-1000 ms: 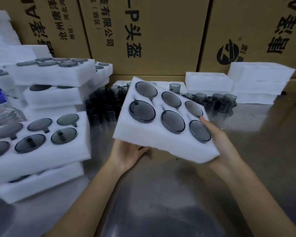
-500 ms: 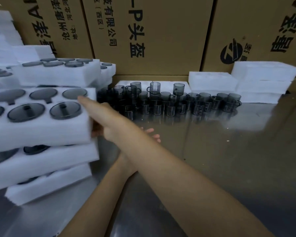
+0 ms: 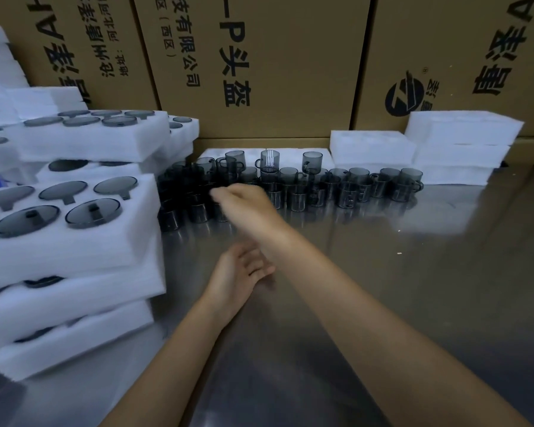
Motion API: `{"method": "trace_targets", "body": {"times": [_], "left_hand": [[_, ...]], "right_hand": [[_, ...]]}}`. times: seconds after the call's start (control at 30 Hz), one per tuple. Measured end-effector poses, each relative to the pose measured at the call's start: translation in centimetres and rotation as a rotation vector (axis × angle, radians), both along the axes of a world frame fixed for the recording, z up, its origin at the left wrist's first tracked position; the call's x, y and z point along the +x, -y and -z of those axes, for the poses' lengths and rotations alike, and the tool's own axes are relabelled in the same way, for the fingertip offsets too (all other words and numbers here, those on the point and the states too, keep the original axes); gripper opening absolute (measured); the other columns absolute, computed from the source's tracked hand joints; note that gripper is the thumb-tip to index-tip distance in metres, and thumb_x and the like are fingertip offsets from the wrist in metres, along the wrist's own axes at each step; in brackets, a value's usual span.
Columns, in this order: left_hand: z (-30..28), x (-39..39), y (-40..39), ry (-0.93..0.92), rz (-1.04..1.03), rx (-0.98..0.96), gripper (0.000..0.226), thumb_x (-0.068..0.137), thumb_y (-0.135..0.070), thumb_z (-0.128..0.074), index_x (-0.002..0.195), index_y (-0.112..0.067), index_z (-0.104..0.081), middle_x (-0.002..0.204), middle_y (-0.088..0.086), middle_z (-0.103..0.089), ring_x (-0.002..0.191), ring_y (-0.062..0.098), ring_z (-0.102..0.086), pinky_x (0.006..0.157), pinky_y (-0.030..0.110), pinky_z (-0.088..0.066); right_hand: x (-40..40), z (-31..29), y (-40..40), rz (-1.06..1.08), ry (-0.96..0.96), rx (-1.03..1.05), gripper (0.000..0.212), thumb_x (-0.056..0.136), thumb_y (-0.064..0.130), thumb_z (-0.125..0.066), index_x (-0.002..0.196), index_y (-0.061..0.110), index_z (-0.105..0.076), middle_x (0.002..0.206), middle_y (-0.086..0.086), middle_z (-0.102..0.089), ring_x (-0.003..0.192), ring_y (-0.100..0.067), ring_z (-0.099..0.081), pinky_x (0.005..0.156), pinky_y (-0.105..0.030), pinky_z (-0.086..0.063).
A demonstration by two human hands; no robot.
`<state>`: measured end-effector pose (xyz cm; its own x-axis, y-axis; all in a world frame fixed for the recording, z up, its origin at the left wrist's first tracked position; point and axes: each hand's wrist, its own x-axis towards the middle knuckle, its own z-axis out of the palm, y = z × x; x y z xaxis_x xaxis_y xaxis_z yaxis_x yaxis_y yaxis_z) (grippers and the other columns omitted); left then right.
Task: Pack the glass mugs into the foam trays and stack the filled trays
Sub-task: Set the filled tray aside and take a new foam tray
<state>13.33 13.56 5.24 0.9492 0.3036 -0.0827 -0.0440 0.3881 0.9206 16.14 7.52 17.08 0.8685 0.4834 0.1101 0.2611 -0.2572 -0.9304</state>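
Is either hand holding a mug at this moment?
No, the left hand lies open and the blurred right hand holds nothing above the mugs.

A stack of filled foam trays (image 3: pixel 74 251) stands at the left of the desk (image 3: pixel 383 288), with a second filled stack (image 3: pixel 87 143) behind it. Loose glass mugs (image 3: pixel 321 183) crowd in a band across the desk's middle, right of the stacks. Empty foam trays (image 3: pixel 457 143) are piled at the far right, behind the mugs. Cardboard boxes (image 3: pixel 275 63) line the back.
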Motion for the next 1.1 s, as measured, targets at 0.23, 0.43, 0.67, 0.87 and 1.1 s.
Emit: {"method": "trace_targets", "body": {"times": [0.23,0.43,0.67,0.87,1.1], "left_hand": [[-0.3,1.4,2.4,-0.013,-0.2,0.246,0.016,0.097,-0.003,-0.05,0.101,-0.009,-0.064,0.094,0.009,-0.064,0.082,0.018,-0.063,0.068,0.026,-0.058],[0.2,6.8,5.6,-0.02,-0.15,0.7,0.02,0.096,-0.003,-0.05,0.097,-0.019,-0.061,0.097,0.0,-0.061,0.082,0.009,-0.058,0.068,0.016,-0.047],[-1.8,15.9,11.3,0.201,-0.086,0.945,0.02,0.093,0.004,-0.053,0.103,-0.009,-0.063,0.094,-0.005,-0.059,0.079,-0.001,-0.052,0.07,0.004,-0.039],[-8.8,27.3,10.9,0.298,-0.146,1.243,0.03,0.09,-0.006,-0.052,0.119,-0.015,-0.056,0.117,0.002,-0.051,0.101,0.017,-0.053,0.087,0.032,-0.046],[-10.6,37.5,9.5,-0.113,-0.048,1.501,0.063,0.09,-0.008,-0.052,0.15,-0.016,-0.037,0.158,0.015,-0.024,0.141,0.032,-0.034,0.105,0.036,-0.039]], "right_hand": [[7.6,7.0,13.8,0.429,0.024,-0.198,0.018,0.095,0.013,-0.053,0.093,0.012,-0.07,0.104,-0.009,-0.071,0.112,-0.028,-0.06,0.098,-0.033,-0.044],[10.8,11.3,22.1,0.632,0.046,-0.333,0.013,0.095,0.012,-0.051,0.102,0.009,-0.061,0.097,-0.024,-0.065,0.102,-0.041,-0.061,0.096,-0.041,-0.049],[14.0,11.2,23.0,0.614,0.108,-0.275,0.01,0.093,0.011,-0.051,0.096,0.009,-0.061,0.092,-0.014,-0.066,0.084,-0.036,-0.064,0.082,-0.045,-0.054],[16.6,11.5,23.0,0.778,0.075,-0.332,0.015,0.094,0.03,-0.047,0.087,0.025,-0.059,0.088,0.0,-0.071,0.085,-0.028,-0.066,0.073,-0.031,-0.044],[17.6,12.0,23.1,0.801,0.131,-0.381,0.013,0.094,0.033,-0.047,0.081,0.031,-0.049,0.088,0.003,-0.07,0.075,-0.022,-0.057,0.069,-0.029,-0.031]]}}
